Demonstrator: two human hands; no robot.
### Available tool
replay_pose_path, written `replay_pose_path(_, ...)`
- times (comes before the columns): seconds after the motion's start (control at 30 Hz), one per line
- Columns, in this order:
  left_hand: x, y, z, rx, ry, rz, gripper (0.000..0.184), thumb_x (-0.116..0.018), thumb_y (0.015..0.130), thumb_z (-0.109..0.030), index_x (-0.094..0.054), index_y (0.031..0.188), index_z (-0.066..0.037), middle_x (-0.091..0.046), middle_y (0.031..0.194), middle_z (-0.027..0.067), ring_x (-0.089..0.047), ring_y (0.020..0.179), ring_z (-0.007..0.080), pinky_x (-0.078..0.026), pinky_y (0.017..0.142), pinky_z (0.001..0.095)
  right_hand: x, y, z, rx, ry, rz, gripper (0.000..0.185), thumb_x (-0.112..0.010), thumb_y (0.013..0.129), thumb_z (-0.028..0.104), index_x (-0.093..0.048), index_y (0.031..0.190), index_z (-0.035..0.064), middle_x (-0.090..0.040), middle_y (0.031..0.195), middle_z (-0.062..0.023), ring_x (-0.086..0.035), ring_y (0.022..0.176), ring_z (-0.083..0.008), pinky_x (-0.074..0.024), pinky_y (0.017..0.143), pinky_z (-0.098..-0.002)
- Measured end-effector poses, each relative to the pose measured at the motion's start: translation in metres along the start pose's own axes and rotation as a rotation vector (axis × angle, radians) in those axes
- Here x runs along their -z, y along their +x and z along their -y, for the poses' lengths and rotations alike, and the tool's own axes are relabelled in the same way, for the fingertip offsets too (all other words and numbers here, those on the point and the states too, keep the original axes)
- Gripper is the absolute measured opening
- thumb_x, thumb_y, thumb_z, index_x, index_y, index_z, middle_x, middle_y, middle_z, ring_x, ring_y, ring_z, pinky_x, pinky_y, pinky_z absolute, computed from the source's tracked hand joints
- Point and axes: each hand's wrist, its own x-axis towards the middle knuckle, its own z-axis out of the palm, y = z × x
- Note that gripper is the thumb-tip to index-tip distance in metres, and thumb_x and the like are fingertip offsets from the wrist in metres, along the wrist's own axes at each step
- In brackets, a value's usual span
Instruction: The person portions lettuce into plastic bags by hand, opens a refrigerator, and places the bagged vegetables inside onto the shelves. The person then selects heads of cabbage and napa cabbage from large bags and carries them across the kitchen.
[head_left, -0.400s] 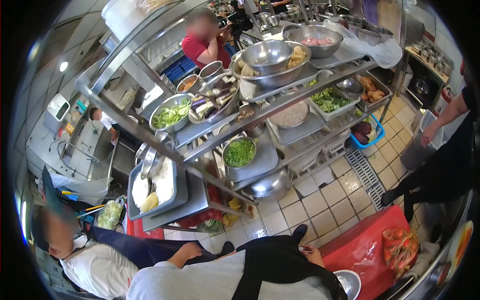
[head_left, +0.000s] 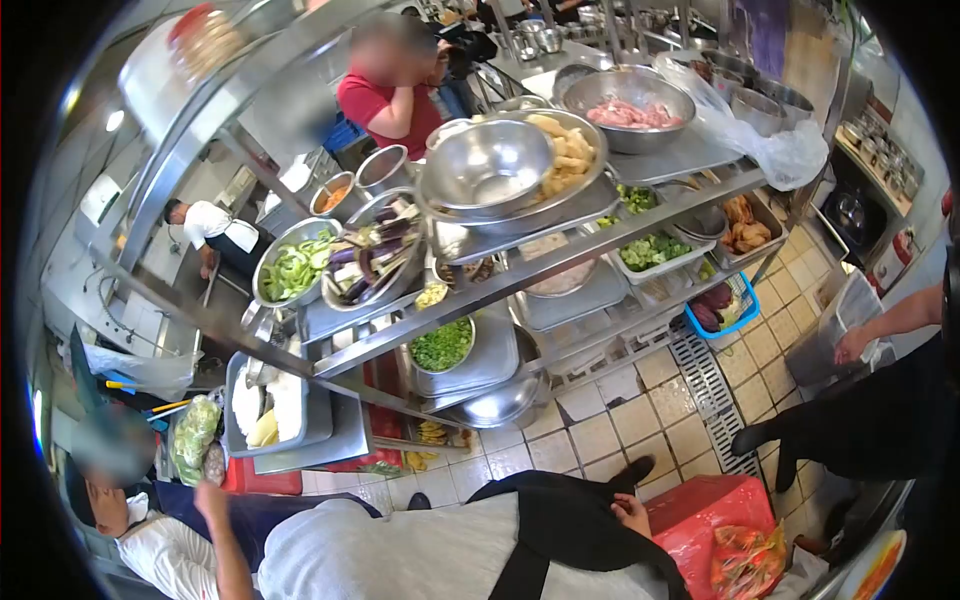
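My right hand [head_left: 630, 513] is low beside the black apron [head_left: 575, 535] at my waist, near the red surface [head_left: 690, 508]. Its fingers are curled together, and what they hold, if anything, is too small to make out. What looks like my left hand [head_left: 211, 502] is raised at the lower left, in front of a co-worker's dark apron. Its finger pose is unclear, and no object shows in it. Above it stands a grey tub [head_left: 318, 425] with white and yellowish food. A bag of orange-red food [head_left: 748, 562] lies on the red surface.
A metal rack [head_left: 480, 290] spans the view, carrying bowls of sliced eggplant [head_left: 372, 262], green slices [head_left: 297, 270], chopped greens [head_left: 442, 345] and raw meat [head_left: 632, 112]. One co-worker [head_left: 170, 555] is close on my left. Another person's hand [head_left: 850, 345] hangs by a bin at right.
My view has shifted, so the rack sits lower and further left. My left hand has moved from in front of my body out to the left and up. My right hand stays by the apron.
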Motion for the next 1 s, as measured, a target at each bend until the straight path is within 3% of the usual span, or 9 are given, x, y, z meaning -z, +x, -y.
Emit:
replay_pose_path(0.03, 0.047, 0.008, 0.013, 0.190, -0.024, -0.139, 0.008, -0.054, 0.081, -0.012, -0.055, 0.076, -0.006, -0.065, 0.074, 0.0107, -0.064, 0.060, 0.0295, -0.050, 0.050, 0.0392, 0.016, 0.009, 0.013, -0.029, -0.027, 0.018, 0.030, -0.063, 0.086, 0.011, -0.059, 0.114, 0.0019, -0.065, 0.093, -0.0094, -0.061, 0.087, -0.0154, -0.0487, 0.078, -0.0277)
replay_pose_path(0.07, 0.096, 0.018, 0.026, 0.257, 0.270, 0.056, 0.015, -0.054, 0.085, -0.018, -0.060, 0.094, -0.008, -0.063, 0.084, 0.0065, -0.064, 0.081, 0.0250, -0.052, 0.070, 0.0320, 0.036, 0.026, 0.027, -0.060, -0.055, 0.035, 0.031, -0.064, 0.085, 0.012, -0.059, 0.114, 0.0015, -0.065, 0.093, -0.0104, -0.061, 0.087, -0.0161, -0.0489, 0.078, -0.0282)
replay_pose_path(0.13, 0.170, 0.012, -0.032, 0.304, 0.191, 0.092, 0.015, -0.054, 0.085, -0.018, -0.060, 0.095, -0.008, -0.062, 0.085, 0.0068, -0.064, 0.081, 0.0252, -0.052, 0.070, 0.0322, 0.078, 0.048, 0.071, -0.093, -0.177, 0.070, 0.033, -0.065, 0.084, 0.015, -0.059, 0.114, 0.0005, -0.066, 0.094, -0.0124, -0.063, 0.087, -0.0184, -0.0494, 0.078, -0.0295)
replay_pose_path(0.37, 0.409, -0.083, -0.473, -0.284, -0.768, 0.258, 0.017, -0.054, 0.085, -0.019, -0.059, 0.097, -0.008, -0.062, 0.087, 0.0078, -0.063, 0.082, 0.0260, -0.051, 0.070, 0.0330, 0.275, 0.163, 0.166, 0.073, -0.358, -0.035, 0.036, -0.065, 0.081, 0.013, -0.058, 0.114, -0.0002, -0.064, 0.097, -0.0127, -0.063, 0.086, -0.0210, -0.0506, 0.077, -0.0316)
replay_pose_path(0.5, 0.534, -0.115, -0.639, -0.613, -0.985, 0.375, 0.019, -0.054, 0.085, -0.019, -0.058, 0.099, -0.008, -0.062, 0.089, 0.0084, -0.063, 0.083, 0.0265, -0.051, 0.071, 0.0334, 0.377, 0.247, 0.201, 0.252, -0.323, -0.130, 0.032, -0.063, 0.083, 0.012, -0.057, 0.113, 0.0020, -0.062, 0.098, -0.0059, -0.059, 0.086, -0.0157, -0.0491, 0.072, -0.0282)
replay_pose_path(0.6, 0.601, -0.119, -0.719, -0.772, -1.066, 0.423, 0.020, -0.054, 0.085, -0.019, -0.058, 0.100, -0.007, -0.061, 0.090, 0.0088, -0.063, 0.083, 0.0268, -0.051, 0.071, 0.0337, 0.419, 0.281, 0.305, 0.243, -0.159, -0.102, 0.027, -0.061, 0.086, 0.013, -0.058, 0.111, 0.0031, -0.060, 0.098, -0.0019, -0.055, 0.082, -0.0100, -0.0452, 0.070, -0.0238)
replay_pose_path(0.73, 0.662, -0.111, -0.800, -0.907, -1.088, 0.431, 0.021, -0.055, 0.084, -0.020, -0.057, 0.101, -0.007, -0.061, 0.091, 0.0094, -0.063, 0.084, 0.0273, -0.051, 0.072, 0.0342, 0.481, 0.356, 0.369, 0.549, -0.102, -0.241, 0.025, -0.059, 0.088, 0.013, -0.059, 0.110, 0.0031, -0.062, 0.097, -0.0022, -0.057, 0.085, -0.0100, -0.0458, 0.071, -0.0240)
replay_pose_path(0.87, 0.718, -0.076, -0.879, -1.052, -1.054, 0.409, 0.023, -0.055, 0.084, -0.020, -0.056, 0.103, -0.007, -0.061, 0.093, 0.0100, -0.062, 0.085, 0.0277, -0.051, 0.072, 0.0346, 0.535, 0.380, 0.459, 0.557, 0.096, -0.470, 0.019, -0.060, 0.088, 0.013, -0.063, 0.104, 0.0023, -0.063, 0.092, -0.0010, -0.056, 0.082, -0.0073, -0.0453, 0.070, -0.0220)
replay_pose_path(1.0, 0.796, -0.048, -0.969, -1.201, -0.993, 0.364, 0.024, -0.055, 0.084, -0.020, -0.056, 0.104, -0.007, -0.061, 0.094, 0.0106, -0.062, 0.085, 0.0282, -0.051, 0.072, 0.0351, 0.637, 0.394, 0.541, 0.832, 0.071, -0.712, 0.016, -0.062, 0.087, 0.012, -0.064, 0.100, 0.0021, -0.064, 0.088, -0.0004, -0.057, 0.080, -0.0075, -0.0457, 0.071, -0.0227)
